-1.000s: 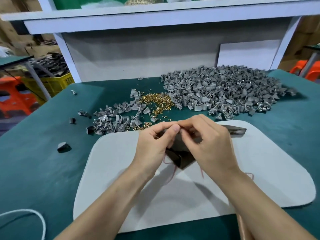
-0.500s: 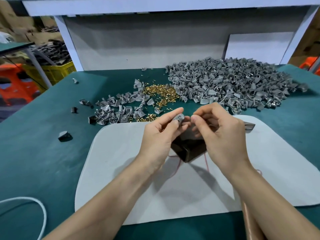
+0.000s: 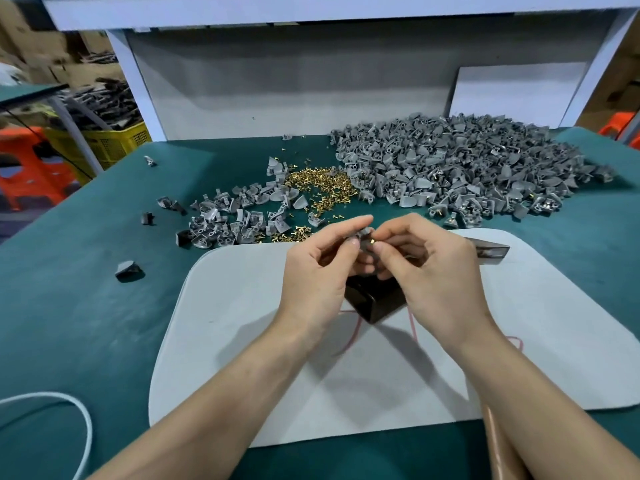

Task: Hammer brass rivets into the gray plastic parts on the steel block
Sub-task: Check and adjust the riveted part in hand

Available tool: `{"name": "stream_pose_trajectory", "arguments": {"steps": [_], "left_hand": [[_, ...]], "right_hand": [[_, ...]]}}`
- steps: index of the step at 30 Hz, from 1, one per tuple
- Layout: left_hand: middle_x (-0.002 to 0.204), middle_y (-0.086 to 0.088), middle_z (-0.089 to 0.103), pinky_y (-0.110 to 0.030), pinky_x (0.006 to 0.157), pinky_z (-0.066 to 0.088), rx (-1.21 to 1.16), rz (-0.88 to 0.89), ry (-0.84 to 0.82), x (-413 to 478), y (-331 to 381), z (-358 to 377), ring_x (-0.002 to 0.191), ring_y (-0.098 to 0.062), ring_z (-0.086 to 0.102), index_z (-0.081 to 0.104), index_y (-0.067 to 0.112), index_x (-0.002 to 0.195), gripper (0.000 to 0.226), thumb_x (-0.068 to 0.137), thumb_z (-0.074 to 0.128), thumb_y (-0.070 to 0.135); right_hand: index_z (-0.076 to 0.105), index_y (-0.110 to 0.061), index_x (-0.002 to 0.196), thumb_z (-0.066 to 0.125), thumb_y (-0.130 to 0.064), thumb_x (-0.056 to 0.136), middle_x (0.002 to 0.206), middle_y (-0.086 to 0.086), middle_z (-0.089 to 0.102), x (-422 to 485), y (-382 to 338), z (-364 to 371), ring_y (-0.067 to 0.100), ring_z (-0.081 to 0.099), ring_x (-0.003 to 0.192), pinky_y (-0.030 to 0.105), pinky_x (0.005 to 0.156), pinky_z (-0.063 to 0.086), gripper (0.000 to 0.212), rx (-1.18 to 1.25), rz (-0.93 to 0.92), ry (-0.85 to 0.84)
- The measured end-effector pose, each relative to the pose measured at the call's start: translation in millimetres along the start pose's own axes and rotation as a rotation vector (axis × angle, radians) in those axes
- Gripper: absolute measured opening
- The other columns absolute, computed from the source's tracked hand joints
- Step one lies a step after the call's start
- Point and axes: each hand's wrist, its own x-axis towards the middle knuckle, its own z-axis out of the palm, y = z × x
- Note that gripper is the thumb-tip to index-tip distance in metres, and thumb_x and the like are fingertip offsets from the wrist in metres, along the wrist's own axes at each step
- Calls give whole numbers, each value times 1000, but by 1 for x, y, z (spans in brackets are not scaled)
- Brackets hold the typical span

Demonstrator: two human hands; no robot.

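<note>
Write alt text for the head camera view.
The left hand pinches a small gray plastic part and the right hand holds a brass rivet to it, above a dark steel block on a white pad. Behind, on the green table, lie loose brass rivets and a large pile of gray parts.

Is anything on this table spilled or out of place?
Nothing serious. A few stray rivets lie behind the rivet heap, and a dark piece sits alone on the green table, left of the white mat.
</note>
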Motion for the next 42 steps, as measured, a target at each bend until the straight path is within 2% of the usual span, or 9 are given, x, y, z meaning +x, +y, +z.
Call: {"name": "stream_pose_trajectory", "arguments": {"steps": [4,10,13,17,22,26,31,37,42], "left_hand": [[88,4,74,-30,71,59,135,115,6,-3,-3,-2,77,-13,71,72,27,97,27,92,59,3],[92,9,71,-43,74,56,486,391,12,-1,-5,-7,78,-13,68,69,27,97,18,87,62,14],[87,12,67,-34,70,55,534,438,-13,0,-4,-9,74,-9,65,69,23,94,15,86,63,13],[85,15,63,-13,66,40,616,478,-18,2,-5,-10,69,7,52,66,21,90,12,83,62,13],[85,14,65,-22,66,49,638,521,23,4,-6,-14,73,3,56,66,22,88,16,78,65,11],[86,12,68,-32,66,54,567,475,31,2,-5,-14,71,-4,61,68,22,89,13,80,66,13],[87,7,69,-45,69,57,457,367,-35,1,-3,-11,74,-18,68,67,23,90,13,82,65,13],[83,-1,72,-25,70,58,163,176,-140,-2,-4,-5,76,-19,73,64,16,105,26,97,44,1],[91,11,69,-27,78,58,24,94,-194,-2,-2,-3,89,-20,72,65,19,106,28,96,48,-1]], "right_hand": [[63,-26,80,68,-1,81,73,-11,68,-1,-2,-2,8,65,67,27,66,54,26,27,6,24],[55,-24,85,68,-3,80,70,-11,68,1,-3,-6,16,64,67,50,72,53,26,34,39,-8],[59,-23,83,70,-2,79,72,-11,70,2,-4,-8,14,67,73,43,77,53,24,34,37,-9],[63,-24,81,70,2,79,73,-3,71,3,-4,-8,17,68,74,39,76,54,27,87,63,-36],[64,-23,81,68,2,80,74,-6,71,2,-6,-5,5,66,70,23,65,51,25,128,68,-60],[67,-21,78,68,0,82,67,-2,69,2,-7,-6,8,62,60,20,50,47,22,162,94,-52],[65,-14,74,65,0,82,61,0,64,3,-6,-6,11,59,55,20,50,47,16,156,126,-55],[63,-17,68,65,-1,79,57,-7,60,5,-5,-9,9,54,51,26,50,48,19,144,138,66],[64,-18,67,66,-2,79,59,-8,61,4,-7,-8,5,54,53,19,52,45,20,187,134,54]]}}
